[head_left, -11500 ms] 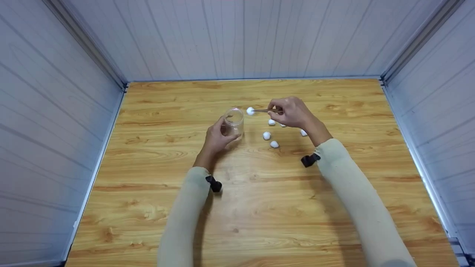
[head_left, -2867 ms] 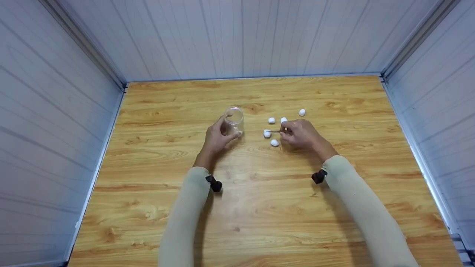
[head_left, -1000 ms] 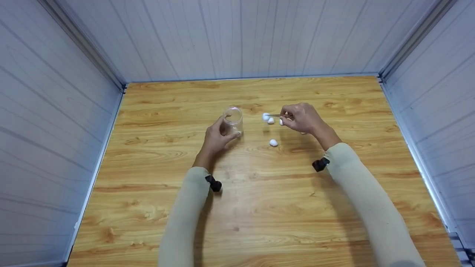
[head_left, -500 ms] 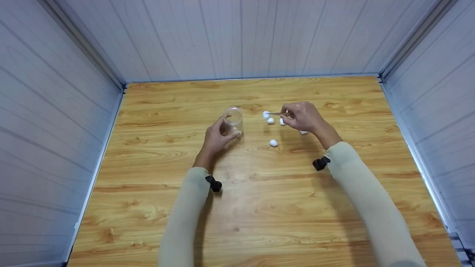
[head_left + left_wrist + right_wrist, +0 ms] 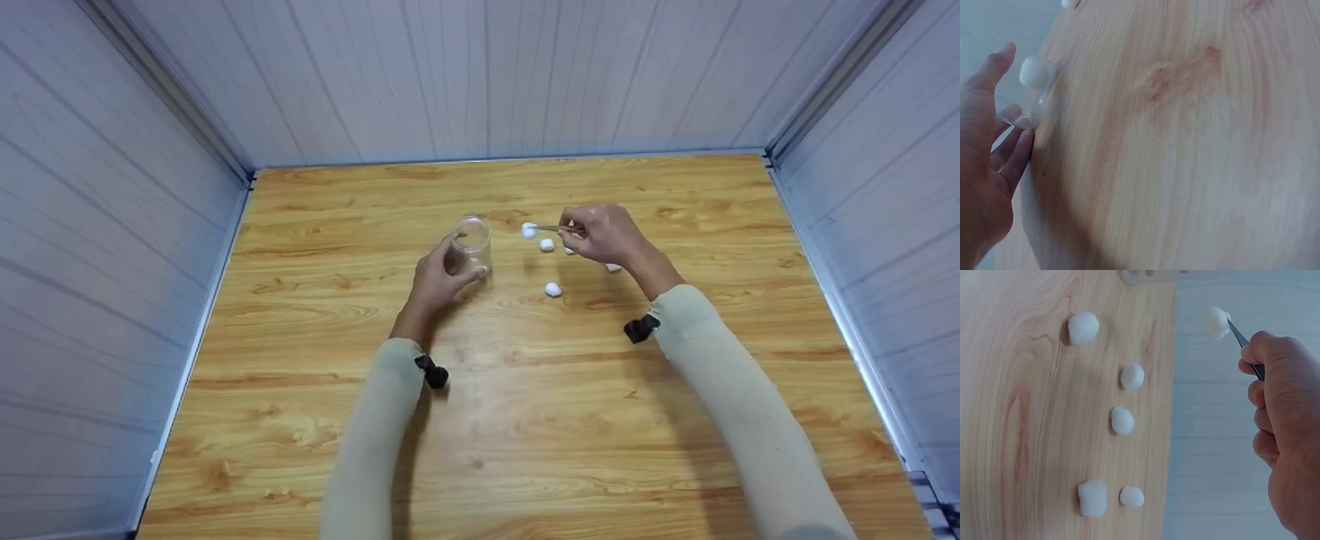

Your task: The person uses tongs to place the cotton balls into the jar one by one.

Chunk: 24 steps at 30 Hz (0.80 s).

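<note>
My left hand (image 5: 439,279) grips a clear plastic cup (image 5: 472,238) that stands upright on the table, fingers and thumb around its side. A whitish lump (image 5: 1037,72) shows through the cup's clear wall in the left wrist view. My right hand (image 5: 606,234) pinches slim metal tweezers (image 5: 553,228), which point left toward the cup. Between the tweezers' tips is a white cotton ball (image 5: 1216,323), held in the air a short way right of the cup's rim. Beneath and around my right hand, several more cotton balls (image 5: 553,289) lie on the wood.
The wood-grain table (image 5: 480,450) is enclosed by pale panel walls (image 5: 487,75) at the back and both sides. Single cotton balls lie close under the right hand, one of them (image 5: 547,245) just below the tweezers. Black wrist cameras (image 5: 641,328) sit at both sleeves.
About three seconds ago the tweezers were at a cotton ball on the table; the right hand has since lifted it and shifted left toward the cup. The left hand and cup have stayed put.
</note>
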### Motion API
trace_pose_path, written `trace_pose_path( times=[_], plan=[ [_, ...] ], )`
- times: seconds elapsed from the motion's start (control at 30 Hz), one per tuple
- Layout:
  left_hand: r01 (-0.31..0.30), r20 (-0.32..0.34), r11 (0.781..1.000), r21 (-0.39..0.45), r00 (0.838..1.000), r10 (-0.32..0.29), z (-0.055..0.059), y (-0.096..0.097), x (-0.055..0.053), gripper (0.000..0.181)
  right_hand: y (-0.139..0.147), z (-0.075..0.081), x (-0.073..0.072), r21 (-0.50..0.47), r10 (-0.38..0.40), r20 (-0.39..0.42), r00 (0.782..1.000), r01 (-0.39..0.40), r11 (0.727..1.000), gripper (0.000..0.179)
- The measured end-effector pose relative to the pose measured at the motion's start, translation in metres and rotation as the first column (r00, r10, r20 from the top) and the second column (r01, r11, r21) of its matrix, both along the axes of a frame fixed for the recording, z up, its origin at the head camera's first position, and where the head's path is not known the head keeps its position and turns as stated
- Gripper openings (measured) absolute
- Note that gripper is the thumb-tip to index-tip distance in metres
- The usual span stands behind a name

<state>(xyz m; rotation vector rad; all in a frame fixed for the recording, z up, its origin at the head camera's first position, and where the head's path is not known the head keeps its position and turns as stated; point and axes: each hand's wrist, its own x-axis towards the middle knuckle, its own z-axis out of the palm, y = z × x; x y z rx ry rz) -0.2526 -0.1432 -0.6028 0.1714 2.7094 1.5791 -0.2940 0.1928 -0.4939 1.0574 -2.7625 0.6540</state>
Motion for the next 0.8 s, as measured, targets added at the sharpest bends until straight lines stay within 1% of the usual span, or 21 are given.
trace_pose_path(
  times=[0.2, 0.4, 0.43, 0.57, 0.63, 0.67, 0.8],
  plan=[
    [-0.003, -0.007, 1.0, 0.001, 1.0, 0.003, 0.0, 0.0, 0.0, 0.075, -0.007, 0.004, -0.001, -0.01, 0.01, -0.005, 1.0, -0.01, 1.0, 0.017],
    [0.005, -0.013, 1.0, -0.017, 1.0, -0.005, -0.001, -0.001, -0.001, 0.073, -0.011, 0.007, -0.002, -0.001, 0.019, -0.021, 1.0, -0.019, 1.0, 0.017],
    [0.011, -0.024, 1.0, -0.008, 1.0, -0.011, -0.006, -0.003, -0.004, 0.074, -0.011, 0.007, -0.002, 0.0, 0.02, -0.021, 1.0, -0.02, 1.0, 0.017],
    [0.01, -0.03, 1.0, -0.012, 0.999, -0.01, -0.007, -0.003, -0.004, 0.072, -0.015, 0.01, -0.003, -0.002, 0.02, -0.019, 1.0, -0.02, 1.0, 0.016],
    [0.01, -0.028, 1.0, -0.008, 1.0, -0.011, -0.006, -0.002, -0.003, 0.072, -0.016, 0.011, -0.003, -0.005, 0.022, -0.016, 1.0, -0.022, 1.0, 0.017],
    [0.003, -0.015, 1.0, -0.02, 1.0, -0.003, -0.001, 0.0, 0.0, 0.071, -0.017, 0.012, -0.003, -0.006, 0.025, -0.014, 1.0, -0.025, 1.0, 0.017],
    [-0.001, -0.002, 1.0, -0.016, 1.0, 0.001, 0.001, 0.001, 0.0, 0.072, -0.021, 0.013, -0.003, -0.009, 0.033, -0.005, 0.999, -0.033, 0.999, 0.018]
  ],
)
